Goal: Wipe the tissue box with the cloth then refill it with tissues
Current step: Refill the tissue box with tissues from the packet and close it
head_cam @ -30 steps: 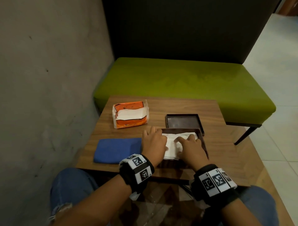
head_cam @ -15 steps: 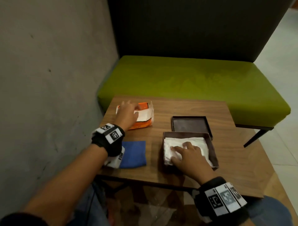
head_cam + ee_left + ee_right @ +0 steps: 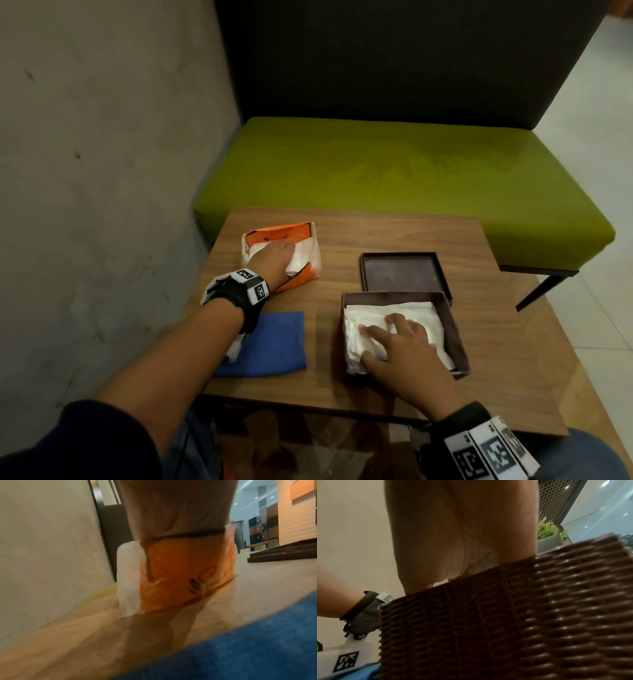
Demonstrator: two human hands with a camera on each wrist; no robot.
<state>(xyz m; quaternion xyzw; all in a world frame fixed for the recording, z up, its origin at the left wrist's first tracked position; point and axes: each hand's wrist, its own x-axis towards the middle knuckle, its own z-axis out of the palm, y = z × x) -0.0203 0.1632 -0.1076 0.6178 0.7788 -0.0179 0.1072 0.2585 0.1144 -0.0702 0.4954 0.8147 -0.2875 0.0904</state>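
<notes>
The brown woven tissue box stands open at the table's front right, with white tissues lying inside. My right hand presses flat on them with spread fingers; the right wrist view shows the palm above the box wall. At the back left, my left hand sits on the torn orange tissue pack. Its fingers dip into the pack's white tissues and are hidden. The left wrist view shows only the palm above the pack. The folded blue cloth lies under my left forearm.
The box's dark lid lies upside down just behind the box. The small wooden table stands against a grey wall on the left. A green bench runs along its far edge.
My left hand left the box, crossed over the blue cloth and landed on the orange pack. My right hand stayed pressing on the tissues in the box.
</notes>
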